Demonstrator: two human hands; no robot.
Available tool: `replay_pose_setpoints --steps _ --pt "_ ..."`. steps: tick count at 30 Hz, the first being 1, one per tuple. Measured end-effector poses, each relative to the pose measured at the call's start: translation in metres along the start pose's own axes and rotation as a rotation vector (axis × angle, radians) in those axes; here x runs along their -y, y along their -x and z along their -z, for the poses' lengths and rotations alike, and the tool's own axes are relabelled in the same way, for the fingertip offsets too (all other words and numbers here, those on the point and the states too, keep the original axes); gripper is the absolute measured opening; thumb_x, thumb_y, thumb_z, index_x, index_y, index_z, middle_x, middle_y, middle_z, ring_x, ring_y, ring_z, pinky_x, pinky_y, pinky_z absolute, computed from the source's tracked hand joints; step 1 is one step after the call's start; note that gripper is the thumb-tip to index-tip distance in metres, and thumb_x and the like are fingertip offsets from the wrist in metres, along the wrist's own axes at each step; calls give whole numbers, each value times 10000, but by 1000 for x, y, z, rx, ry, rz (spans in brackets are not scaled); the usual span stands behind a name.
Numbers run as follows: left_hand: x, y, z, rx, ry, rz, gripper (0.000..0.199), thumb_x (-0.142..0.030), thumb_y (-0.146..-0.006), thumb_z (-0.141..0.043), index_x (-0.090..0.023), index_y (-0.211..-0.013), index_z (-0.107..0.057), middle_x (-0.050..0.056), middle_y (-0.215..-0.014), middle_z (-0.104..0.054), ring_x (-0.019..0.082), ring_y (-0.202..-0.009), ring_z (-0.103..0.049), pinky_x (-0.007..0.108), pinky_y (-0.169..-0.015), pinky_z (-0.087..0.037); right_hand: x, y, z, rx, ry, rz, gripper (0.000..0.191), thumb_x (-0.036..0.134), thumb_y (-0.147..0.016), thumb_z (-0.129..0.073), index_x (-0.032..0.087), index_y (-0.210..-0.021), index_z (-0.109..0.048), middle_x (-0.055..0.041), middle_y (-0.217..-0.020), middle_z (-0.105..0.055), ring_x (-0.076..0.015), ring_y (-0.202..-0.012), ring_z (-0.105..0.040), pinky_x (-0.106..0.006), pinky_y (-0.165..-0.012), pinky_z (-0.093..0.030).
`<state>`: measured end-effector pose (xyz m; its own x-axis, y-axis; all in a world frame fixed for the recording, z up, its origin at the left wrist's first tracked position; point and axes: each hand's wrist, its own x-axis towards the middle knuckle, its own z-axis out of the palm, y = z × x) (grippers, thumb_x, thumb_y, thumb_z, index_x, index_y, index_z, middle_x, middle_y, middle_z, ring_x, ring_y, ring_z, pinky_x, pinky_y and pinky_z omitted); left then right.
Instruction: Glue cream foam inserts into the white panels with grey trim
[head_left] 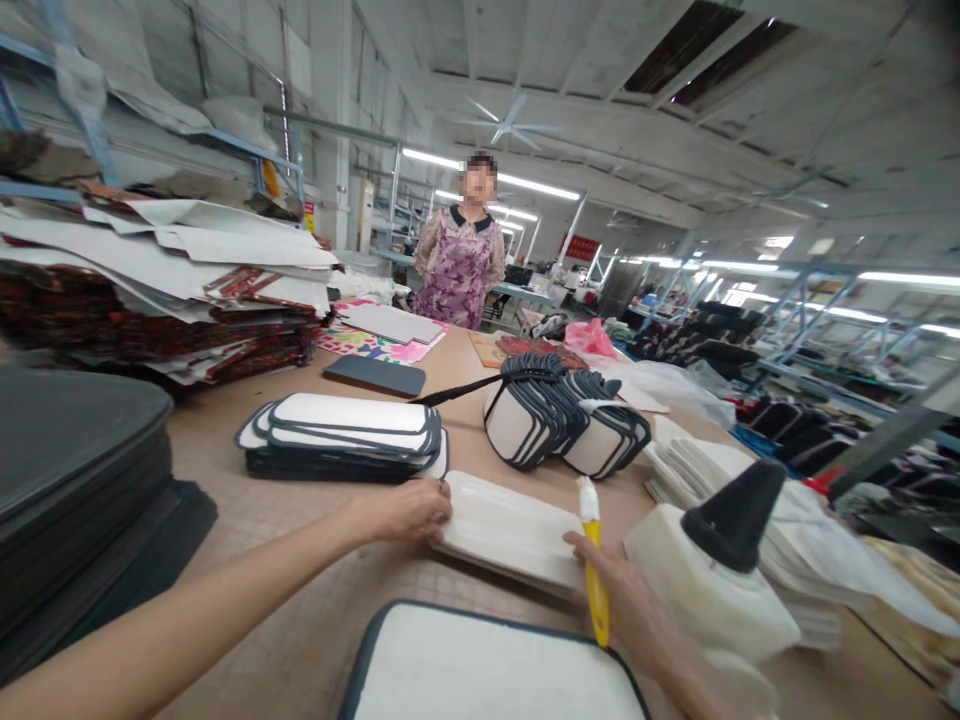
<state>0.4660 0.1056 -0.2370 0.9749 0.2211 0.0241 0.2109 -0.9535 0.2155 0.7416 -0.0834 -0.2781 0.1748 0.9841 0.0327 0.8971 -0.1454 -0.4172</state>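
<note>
My left hand is closed at the left end of a stack of cream rectangular pieces, fingers pinching its edge. At the stack's right end is my right hand, closed round a yellow-handled brush with white bristles pointing up; its thumb or finger touches the stack. Nearest me lies a large white panel with a dark border. Behind my left hand sits a pile of white, dark-edged pieces. Right of my right hand stands a whitish bottle with a black cone cap.
Strapped bundles of dark-edged pieces lie beyond the cream stack. Tall dark stacks and piled white and red sheets stand left. Cream cloths lie right. A person stands behind the table.
</note>
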Motion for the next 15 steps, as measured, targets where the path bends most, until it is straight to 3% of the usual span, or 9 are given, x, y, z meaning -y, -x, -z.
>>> replay_pose_setpoints --steps 4,6,9,15 --pt "5 -4 -3 -10 -13 11 94 -243 -717 -672 -169 -745 -622 47 -908 -629 182 -830 -575 242 -710 -434 -3 -4 1 -3 -98 10 476 221 -644 -519 213 -1117 -571 -43 -849 -622 -199 -737 -608 -320 -720 -472" --pt "4 -7 -3 -7 -44 5 54 -192 -725 -646 -154 -692 -625 60 -843 -642 185 -774 -584 251 -680 -440 -1 -5 4 6 -161 31 440 252 -665 -508 222 -1099 -572 -26 -813 -619 -187 -687 -604 -299 -664 -478" --pt "1 -8 -2 2 -102 -15 110 -117 -742 -581 -133 -645 -632 85 -778 -655 181 -689 -588 255 -624 -446 1 -5 10 22 -214 88 390 279 -701 -502 220 -1080 -570 -17 -784 -615 -176 -669 -602 -281 -645 -469" --pt "-6 -8 -3 17 -203 -39 123 -209 -702 -642 -93 -664 -657 139 -716 -665 227 -631 -597 297 -545 -455 -5 -4 7 41 -172 67 381 267 -685 -518 205 -1058 -562 -20 -802 -608 -182 -708 -594 -286 -666 -460"
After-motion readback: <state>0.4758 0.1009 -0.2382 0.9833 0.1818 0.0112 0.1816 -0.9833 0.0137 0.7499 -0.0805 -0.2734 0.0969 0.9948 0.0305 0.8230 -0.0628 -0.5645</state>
